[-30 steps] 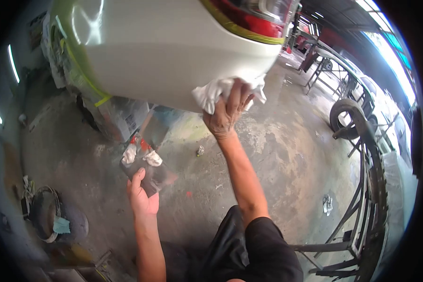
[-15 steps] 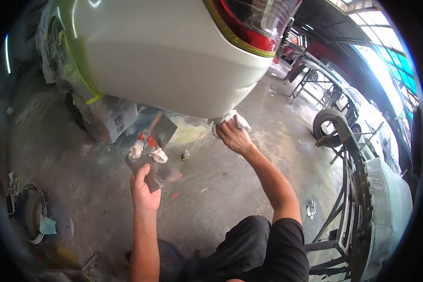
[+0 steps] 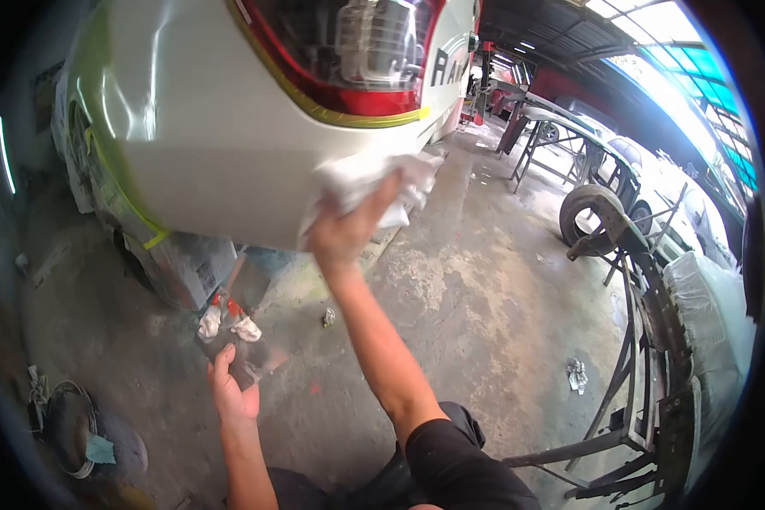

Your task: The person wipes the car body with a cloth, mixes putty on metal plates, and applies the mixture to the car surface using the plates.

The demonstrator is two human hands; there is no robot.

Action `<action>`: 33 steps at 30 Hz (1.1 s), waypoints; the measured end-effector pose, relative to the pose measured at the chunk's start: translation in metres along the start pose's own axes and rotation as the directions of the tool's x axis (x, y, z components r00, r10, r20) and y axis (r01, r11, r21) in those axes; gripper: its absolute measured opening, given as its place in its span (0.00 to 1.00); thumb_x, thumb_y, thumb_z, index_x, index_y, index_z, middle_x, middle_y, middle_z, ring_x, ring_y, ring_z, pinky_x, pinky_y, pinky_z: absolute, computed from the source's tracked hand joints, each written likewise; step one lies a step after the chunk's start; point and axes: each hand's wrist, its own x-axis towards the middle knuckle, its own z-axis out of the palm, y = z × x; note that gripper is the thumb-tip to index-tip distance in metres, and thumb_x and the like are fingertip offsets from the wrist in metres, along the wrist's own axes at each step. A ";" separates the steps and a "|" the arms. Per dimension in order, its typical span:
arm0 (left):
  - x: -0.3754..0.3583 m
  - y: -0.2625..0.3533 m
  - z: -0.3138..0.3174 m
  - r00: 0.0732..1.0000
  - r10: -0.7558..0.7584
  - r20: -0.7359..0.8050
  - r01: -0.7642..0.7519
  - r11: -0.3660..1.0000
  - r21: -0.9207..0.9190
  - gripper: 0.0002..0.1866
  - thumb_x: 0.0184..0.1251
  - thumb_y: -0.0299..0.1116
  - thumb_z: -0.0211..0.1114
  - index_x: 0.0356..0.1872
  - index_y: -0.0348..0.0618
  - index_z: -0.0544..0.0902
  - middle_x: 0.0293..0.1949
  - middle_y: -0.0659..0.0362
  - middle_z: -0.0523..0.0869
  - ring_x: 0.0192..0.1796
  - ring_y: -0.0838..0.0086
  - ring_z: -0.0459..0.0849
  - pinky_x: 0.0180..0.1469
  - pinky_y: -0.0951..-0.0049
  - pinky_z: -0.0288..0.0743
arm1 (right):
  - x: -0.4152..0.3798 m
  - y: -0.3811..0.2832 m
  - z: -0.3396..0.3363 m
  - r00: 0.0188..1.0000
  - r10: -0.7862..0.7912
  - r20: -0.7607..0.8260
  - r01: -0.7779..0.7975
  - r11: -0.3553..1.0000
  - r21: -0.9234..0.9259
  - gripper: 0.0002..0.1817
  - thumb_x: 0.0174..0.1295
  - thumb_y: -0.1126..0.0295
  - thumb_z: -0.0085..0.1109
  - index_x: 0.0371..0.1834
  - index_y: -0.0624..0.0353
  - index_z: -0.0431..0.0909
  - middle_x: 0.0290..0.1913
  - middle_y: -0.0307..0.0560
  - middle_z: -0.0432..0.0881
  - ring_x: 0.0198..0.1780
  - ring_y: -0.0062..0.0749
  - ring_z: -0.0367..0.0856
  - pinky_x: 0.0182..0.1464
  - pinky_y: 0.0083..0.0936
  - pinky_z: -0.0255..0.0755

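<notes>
Head view: right hand [image 3: 342, 234] clutches cloth [image 3: 415, 180], likely soft, best held bunched. Left hand [image 3: 235, 398] pinches plate [image 3: 252, 357], likely stiff, by its near edge.

Right hand [image 3: 344, 225] raised, arm extended; left hand [image 3: 232, 387] lower, thumb up.

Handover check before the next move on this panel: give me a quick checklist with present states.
1. Cloth in right hand: ok, bunched in the fingers.
2. Board in left hand: ok, held from its near edge, white lumps on top.
3. Tape under the light: ok, follows its lower edge.
4. Floor free of litter: not ok, crumpled scrap near the metal frame.
5. Cloth touching panel: cannot tell, motion blur.
6. Panel free of dust: cannot tell, too fine to see.
</notes>
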 end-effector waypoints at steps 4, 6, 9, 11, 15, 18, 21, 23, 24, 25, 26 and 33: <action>0.002 -0.007 -0.001 0.999 0.010 0.052 -0.013 0.999 0.051 0.22 0.68 0.29 0.60 0.63 0.37 0.75 0.55 0.57 0.83 0.58 0.65 0.82 0.62 0.59 0.76 | -0.051 0.013 -0.008 0.886 -0.285 0.366 0.311 0.950 -0.012 0.27 0.55 0.68 0.63 0.61 0.60 0.77 0.70 0.57 0.70 0.77 0.64 0.58 0.76 0.66 0.42; 0.010 -0.011 -0.003 1.000 0.012 0.016 -0.013 0.999 0.046 0.19 0.68 0.31 0.61 0.59 0.39 0.77 0.54 0.58 0.84 0.56 0.66 0.83 0.61 0.59 0.76 | -0.007 0.006 -0.015 0.969 0.000 0.246 -0.006 1.000 0.022 0.31 0.62 0.69 0.58 0.68 0.70 0.66 0.66 0.67 0.70 0.71 0.61 0.65 0.75 0.57 0.50; 0.007 -0.011 -0.013 0.998 -0.016 -0.059 0.019 0.998 0.054 0.14 0.68 0.33 0.63 0.52 0.44 0.82 0.50 0.62 0.86 0.53 0.70 0.83 0.61 0.60 0.75 | 0.034 0.027 -0.007 0.824 0.554 0.117 -0.538 0.701 0.469 0.33 0.74 0.61 0.50 0.72 0.77 0.56 0.66 0.71 0.68 0.68 0.56 0.67 0.72 0.41 0.56; 0.011 -0.013 -0.010 0.999 0.007 -0.035 -0.005 0.999 0.049 0.14 0.68 0.34 0.63 0.52 0.44 0.82 0.50 0.63 0.86 0.53 0.70 0.83 0.61 0.60 0.74 | 0.033 0.032 -0.016 0.816 0.559 0.147 -0.556 0.691 0.461 0.31 0.77 0.60 0.46 0.71 0.77 0.57 0.65 0.69 0.70 0.66 0.54 0.69 0.70 0.39 0.59; 0.013 -0.014 -0.007 1.000 -0.027 -0.012 0.027 0.999 0.025 0.15 0.69 0.32 0.61 0.54 0.41 0.80 0.51 0.61 0.85 0.54 0.69 0.83 0.61 0.59 0.75 | -0.005 0.031 -0.038 0.719 0.646 0.257 -0.678 0.570 0.464 0.30 0.78 0.62 0.44 0.72 0.77 0.55 0.68 0.69 0.66 0.70 0.53 0.64 0.73 0.40 0.54; 0.018 -0.016 -0.016 1.000 -0.004 0.003 0.004 1.000 -0.004 0.19 0.71 0.30 0.58 0.61 0.37 0.77 0.55 0.57 0.84 0.56 0.67 0.83 0.59 0.58 0.77 | -0.071 0.023 -0.030 0.799 0.573 0.183 -0.594 0.702 0.393 0.33 0.77 0.64 0.44 0.75 0.79 0.50 0.75 0.71 0.57 0.78 0.55 0.53 0.78 0.39 0.45; 0.014 -0.011 -0.009 1.000 -0.015 0.013 0.015 1.000 0.008 0.17 0.70 0.31 0.59 0.58 0.39 0.79 0.53 0.58 0.85 0.55 0.68 0.84 0.60 0.59 0.77 | -0.049 0.018 -0.028 0.838 0.521 0.163 -0.541 0.752 0.376 0.36 0.76 0.66 0.47 0.77 0.80 0.46 0.78 0.72 0.50 0.81 0.57 0.46 0.80 0.38 0.40; 0.006 -0.008 -0.008 1.000 -0.003 0.012 0.003 0.999 0.042 0.14 0.70 0.33 0.61 0.53 0.41 0.82 0.51 0.60 0.87 0.53 0.70 0.85 0.60 0.62 0.77 | 0.000 0.011 -0.025 0.886 0.437 0.152 -0.463 0.829 0.314 0.33 0.78 0.64 0.44 0.76 0.77 0.48 0.72 0.67 0.60 0.75 0.51 0.58 0.76 0.37 0.49; 0.005 -0.007 -0.011 1.000 0.001 0.001 -0.001 0.999 0.039 0.14 0.70 0.33 0.62 0.53 0.41 0.82 0.51 0.60 0.87 0.54 0.70 0.85 0.60 0.62 0.77 | 0.017 0.011 -0.022 0.908 0.392 0.150 -0.420 0.863 0.282 0.31 0.79 0.63 0.43 0.75 0.75 0.49 0.70 0.64 0.65 0.72 0.48 0.64 0.74 0.36 0.54; 0.005 -0.006 -0.013 1.000 0.002 -0.007 -0.002 0.999 0.040 0.14 0.70 0.33 0.62 0.53 0.41 0.82 0.51 0.61 0.87 0.54 0.70 0.85 0.60 0.62 0.76 | 0.014 0.017 -0.016 0.907 0.397 0.140 -0.421 0.850 0.316 0.31 0.79 0.64 0.44 0.75 0.75 0.50 0.69 0.64 0.65 0.71 0.47 0.65 0.73 0.36 0.55; 0.004 -0.004 -0.014 1.000 0.001 -0.008 -0.001 0.999 0.045 0.15 0.69 0.33 0.62 0.54 0.41 0.82 0.52 0.61 0.87 0.54 0.70 0.84 0.60 0.61 0.76 | 0.011 0.022 -0.013 0.906 0.405 0.121 -0.421 0.837 0.349 0.30 0.79 0.64 0.44 0.74 0.75 0.51 0.68 0.64 0.66 0.69 0.46 0.66 0.72 0.36 0.56; -0.005 -0.001 0.008 0.997 0.018 -0.070 -0.013 0.998 0.068 0.13 0.70 0.32 0.60 0.52 0.40 0.80 0.51 0.59 0.84 0.55 0.67 0.82 0.59 0.55 0.77 | 0.013 0.025 -0.024 0.755 0.633 0.172 -0.644 0.665 0.379 0.30 0.77 0.65 0.47 0.71 0.81 0.55 0.71 0.70 0.62 0.73 0.56 0.61 0.75 0.40 0.53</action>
